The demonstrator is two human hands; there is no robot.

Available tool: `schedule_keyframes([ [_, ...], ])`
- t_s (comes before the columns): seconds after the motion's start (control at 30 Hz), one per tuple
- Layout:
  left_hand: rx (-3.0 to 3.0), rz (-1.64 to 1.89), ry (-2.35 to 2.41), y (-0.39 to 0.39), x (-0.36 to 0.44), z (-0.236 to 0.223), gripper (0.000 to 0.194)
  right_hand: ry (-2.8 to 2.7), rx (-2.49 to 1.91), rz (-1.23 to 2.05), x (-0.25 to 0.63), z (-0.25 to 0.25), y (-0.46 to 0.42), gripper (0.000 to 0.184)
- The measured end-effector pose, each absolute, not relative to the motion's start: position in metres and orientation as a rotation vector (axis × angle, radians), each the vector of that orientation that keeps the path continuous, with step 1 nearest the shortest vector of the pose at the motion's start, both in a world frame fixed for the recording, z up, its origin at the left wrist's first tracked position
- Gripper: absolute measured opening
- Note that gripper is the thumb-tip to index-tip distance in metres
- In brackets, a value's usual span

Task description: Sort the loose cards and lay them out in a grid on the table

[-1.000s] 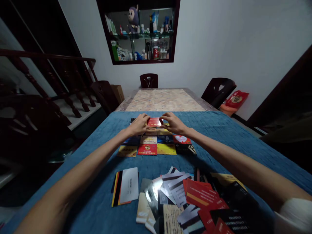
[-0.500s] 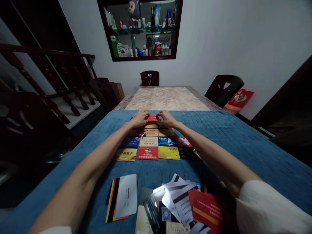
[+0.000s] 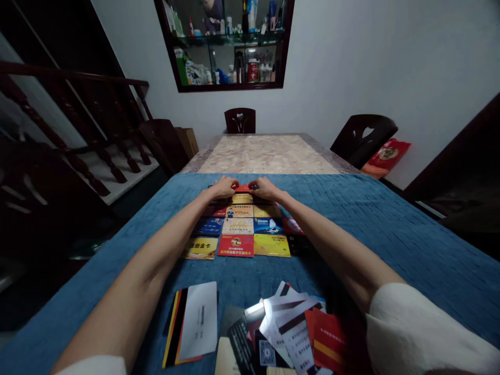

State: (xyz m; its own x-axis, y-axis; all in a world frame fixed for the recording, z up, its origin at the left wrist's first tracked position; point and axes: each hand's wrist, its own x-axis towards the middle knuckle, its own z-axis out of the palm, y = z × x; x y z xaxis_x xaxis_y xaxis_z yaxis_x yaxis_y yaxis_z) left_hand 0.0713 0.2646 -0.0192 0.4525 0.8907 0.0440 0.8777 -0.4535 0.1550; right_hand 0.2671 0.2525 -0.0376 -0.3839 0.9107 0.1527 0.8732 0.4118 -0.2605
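Note:
My left hand (image 3: 222,187) and my right hand (image 3: 264,188) reach far forward and pinch the two ends of a red card (image 3: 242,187) at the far end of a grid of cards (image 3: 240,227) laid face up on the blue cloth (image 3: 371,229). The red card lies low, at or just above the cloth, in the grid's top row. Fingers of both hands are curled on the card's edges. Nearer to me lies a loose heap of cards (image 3: 281,333) and a small fanned stack topped by a white card (image 3: 193,323).
Beyond the blue cloth the table (image 3: 269,153) shows a patterned top. Dark chairs stand at the far end (image 3: 239,120), right (image 3: 363,138) and left (image 3: 164,146). A stair railing (image 3: 74,125) runs at left. A red bag (image 3: 386,156) sits at the right wall.
Both hands carried the red card farther away and lowered it to the grid's far row. The camera leaned forward, so the near heap slid partly out of view.

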Motion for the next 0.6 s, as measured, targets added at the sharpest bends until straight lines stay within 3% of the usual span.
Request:
schedule_keyframes([
  [0.6, 2.644, 0.112, 1.596, 0.2555, 0.0699, -0.0226, 0.041, -2.395, -1.533, 0.245, 0.2686, -0.0443, 0.2534, 0.034],
])
